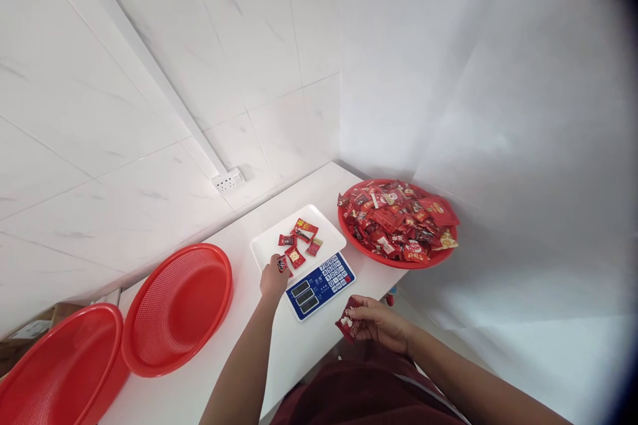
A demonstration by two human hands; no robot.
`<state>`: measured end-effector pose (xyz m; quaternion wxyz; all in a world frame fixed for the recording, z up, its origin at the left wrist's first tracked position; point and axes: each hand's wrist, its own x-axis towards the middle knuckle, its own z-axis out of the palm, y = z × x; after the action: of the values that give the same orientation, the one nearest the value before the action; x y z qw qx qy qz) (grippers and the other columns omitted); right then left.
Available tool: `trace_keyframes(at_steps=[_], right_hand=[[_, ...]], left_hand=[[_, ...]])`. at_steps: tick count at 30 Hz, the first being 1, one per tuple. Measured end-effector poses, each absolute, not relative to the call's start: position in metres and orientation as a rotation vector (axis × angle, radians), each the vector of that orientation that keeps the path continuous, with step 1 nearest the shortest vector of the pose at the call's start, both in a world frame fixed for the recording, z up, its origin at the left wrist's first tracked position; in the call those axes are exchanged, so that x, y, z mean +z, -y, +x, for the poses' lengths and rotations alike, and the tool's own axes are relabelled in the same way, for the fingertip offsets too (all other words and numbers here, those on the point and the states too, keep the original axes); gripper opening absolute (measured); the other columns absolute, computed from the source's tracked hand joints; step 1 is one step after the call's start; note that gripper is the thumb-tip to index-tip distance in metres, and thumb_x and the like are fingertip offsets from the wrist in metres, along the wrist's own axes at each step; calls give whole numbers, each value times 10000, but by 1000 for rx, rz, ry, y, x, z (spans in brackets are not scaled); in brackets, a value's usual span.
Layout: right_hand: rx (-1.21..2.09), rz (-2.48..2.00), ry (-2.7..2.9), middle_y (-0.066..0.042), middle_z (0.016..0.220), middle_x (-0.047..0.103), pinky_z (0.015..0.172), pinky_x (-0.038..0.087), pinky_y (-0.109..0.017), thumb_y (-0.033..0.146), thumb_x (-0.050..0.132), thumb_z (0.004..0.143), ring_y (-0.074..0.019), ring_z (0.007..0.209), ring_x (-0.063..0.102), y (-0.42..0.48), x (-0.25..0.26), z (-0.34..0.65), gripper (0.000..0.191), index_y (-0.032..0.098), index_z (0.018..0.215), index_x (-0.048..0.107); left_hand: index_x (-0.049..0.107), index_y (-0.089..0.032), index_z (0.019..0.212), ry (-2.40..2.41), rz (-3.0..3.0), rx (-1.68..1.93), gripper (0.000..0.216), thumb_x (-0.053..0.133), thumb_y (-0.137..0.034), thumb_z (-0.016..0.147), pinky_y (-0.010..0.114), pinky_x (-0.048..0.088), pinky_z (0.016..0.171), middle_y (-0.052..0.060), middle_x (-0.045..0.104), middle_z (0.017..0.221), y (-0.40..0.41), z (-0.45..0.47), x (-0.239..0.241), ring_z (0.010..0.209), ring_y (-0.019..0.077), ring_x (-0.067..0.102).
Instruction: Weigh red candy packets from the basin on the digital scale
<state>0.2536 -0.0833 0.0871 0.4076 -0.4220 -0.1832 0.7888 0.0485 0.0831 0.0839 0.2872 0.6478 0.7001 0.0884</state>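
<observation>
The right hand (381, 325) pinches a dark red packet (347, 321) by the worktop (294, 345) edge. The left hand (273, 279) has its fingers at a small red packet (282, 265) by the white tray (266, 246) of the scale (321, 285); how tight, you cannot tell. More little packets (295, 256) lie on the tray. A red tub (366, 252) full of packets sits to the right.

My left hand (272, 279) fingers a small packet (282, 264) at the scale (321, 284); my right hand (383, 325) holds a red packet (345, 324) in front of it. Right of it stands a heaped basin (393, 263); left, red baskets (192, 309).
</observation>
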Motion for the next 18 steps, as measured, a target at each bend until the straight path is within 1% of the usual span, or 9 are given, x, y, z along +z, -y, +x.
trace_keyframes(at_steps=[3,6,9,12,14,15,18], right_hand=[[1976,-1032,378,3,679,637,594,443,-222,256,667,647,-86,552,572,84,86,254,222,174,780,509],[1969,-984,311,13,670,621,596,437,-230,247,618,651,-116,606,603,82,88,253,194,194,777,481],[1993,-967,303,8,724,629,613,443,-239,249,596,650,-143,680,638,78,92,253,208,205,808,467],[2039,-988,355,-1,747,636,577,438,-231,285,604,663,-155,680,649,75,91,250,237,206,839,466],[2063,-1022,404,1,716,629,532,422,-221,362,615,696,-147,625,637,74,89,247,274,206,876,480],[2067,-1047,433,11,670,614,505,406,-214,411,619,707,-132,566,613,74,88,244,303,202,886,493],[2086,-1132,546,66,491,498,448,338,-196,513,641,690,-71,398,448,76,85,236,370,176,808,541]], left_hand=[[492,-254,1114,-1882,1612,345,398,542,-280,720,329,402,656,86,643,937,-81,38,86,845,260,588],[483,-251,1106,-1860,1480,498,380,530,-307,734,307,415,646,55,638,882,-74,31,95,781,216,592],[465,-235,1131,-1740,1393,629,400,515,-327,745,274,440,651,28,617,844,-54,31,108,740,164,597],[486,-221,1109,-1515,1292,671,413,554,-304,710,267,464,668,9,595,799,-20,38,118,711,138,594],[508,-209,1075,-1310,1175,632,420,589,-249,665,274,468,648,0,575,755,6,43,122,687,139,571],[522,-202,1053,-1243,1158,598,418,596,-207,642,270,464,641,-2,565,741,18,46,122,689,141,558],[558,-190,1004,-1167,1212,496,413,579,-111,599,253,447,647,-4,544,724,46,52,122,722,145,527]])
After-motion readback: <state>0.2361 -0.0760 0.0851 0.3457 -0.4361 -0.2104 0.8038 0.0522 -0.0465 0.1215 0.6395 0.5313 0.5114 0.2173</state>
